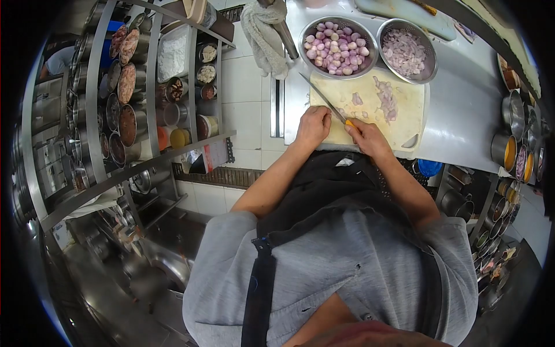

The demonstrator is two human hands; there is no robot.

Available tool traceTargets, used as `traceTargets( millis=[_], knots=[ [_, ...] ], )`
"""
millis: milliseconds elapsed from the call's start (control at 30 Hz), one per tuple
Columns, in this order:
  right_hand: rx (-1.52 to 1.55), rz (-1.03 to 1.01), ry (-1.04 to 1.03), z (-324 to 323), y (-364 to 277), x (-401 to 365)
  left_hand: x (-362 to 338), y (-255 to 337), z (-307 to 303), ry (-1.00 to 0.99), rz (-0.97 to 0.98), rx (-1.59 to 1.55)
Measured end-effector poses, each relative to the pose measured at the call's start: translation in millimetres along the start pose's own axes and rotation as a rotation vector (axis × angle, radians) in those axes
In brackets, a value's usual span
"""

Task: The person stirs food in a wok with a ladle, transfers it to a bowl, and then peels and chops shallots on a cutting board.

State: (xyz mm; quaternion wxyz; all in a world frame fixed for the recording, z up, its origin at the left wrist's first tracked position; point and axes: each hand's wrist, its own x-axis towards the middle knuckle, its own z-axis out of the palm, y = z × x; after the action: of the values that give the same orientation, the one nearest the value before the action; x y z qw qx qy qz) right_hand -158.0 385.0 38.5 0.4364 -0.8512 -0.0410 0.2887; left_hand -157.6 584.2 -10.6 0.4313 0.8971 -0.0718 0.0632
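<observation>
Knife [324, 98] is gripped by R hand [367, 137], fingers closed round yellow handle; blade is laid diag. on cutting board [410, 115], just beside L hand [313, 126], curled knuckles-up on board, grip can't be told

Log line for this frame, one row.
left hand: on cutting board beside blade | right hand: grips knife | board: chopped shallots | behind: bowl of whole shallots, bowl of chopped pieces

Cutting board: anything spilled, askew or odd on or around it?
Nothing stands out. The cutting board lies flat, cut pieces lie on it, the bowl of peeled bulbs and the bowl of slices stand upright, and the right hand holds the knife.
</observation>
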Motion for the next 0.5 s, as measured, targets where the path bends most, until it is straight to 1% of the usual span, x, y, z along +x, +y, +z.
traceTargets(
  millis=[167, 233, 300, 500],
  knots=[
    [-0.027, -0.029, 0.018, -1, -1, -1, 2, 1, -2, 0.015, 0.015, 0.012],
    [0.047, 0.097, -0.013, -5, -6, -3, 4, 0, -2, 0.006, 0.005, 0.018],
    [0.057, 0.086, -0.013, -4, -5, -4, 5, -1, -1, -0.015, 0.058, 0.051],
    [0.084, 0.05, -0.004, 3, 9, -2, 9, 1, 0, -0.037, 0.103, 0.087]
  ],
)
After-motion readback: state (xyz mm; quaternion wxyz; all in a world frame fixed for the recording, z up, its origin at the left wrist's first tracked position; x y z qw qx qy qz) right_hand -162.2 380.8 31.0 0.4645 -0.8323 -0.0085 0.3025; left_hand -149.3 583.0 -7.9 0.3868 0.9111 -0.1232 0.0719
